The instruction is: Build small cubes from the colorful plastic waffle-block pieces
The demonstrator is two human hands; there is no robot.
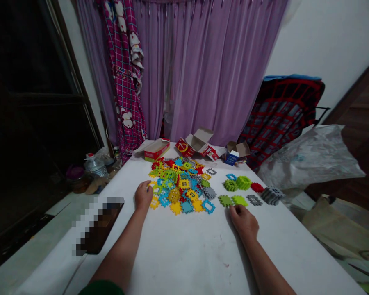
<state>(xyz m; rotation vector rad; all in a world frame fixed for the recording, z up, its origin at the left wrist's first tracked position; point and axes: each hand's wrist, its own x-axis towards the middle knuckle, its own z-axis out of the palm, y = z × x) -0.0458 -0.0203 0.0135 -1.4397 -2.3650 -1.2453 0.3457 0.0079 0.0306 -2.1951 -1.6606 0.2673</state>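
The left hand [143, 196] lies on the table [187, 254] at nine o'clock of the pile of coloured tiles [181, 184]. Its fingers are bent onto the pile's edge, and I cannot tell whether they grip a piece. The right hand [244, 221] rests palm down with its fingers loosely bent and apparently empty. A light green tile [240, 200] lies just beside its fingertips, at twelve o'clock. A grey tile [253, 200] sits at one o'clock. Beyond the pile stand a red box [156, 149] and a blue box [233, 155], their print too small to read.

Two hands [143, 196] [244, 221], one heap of plastic tiles [181, 184], three cartons [156, 150] [194, 144] [235, 154], one bottle [95, 164]
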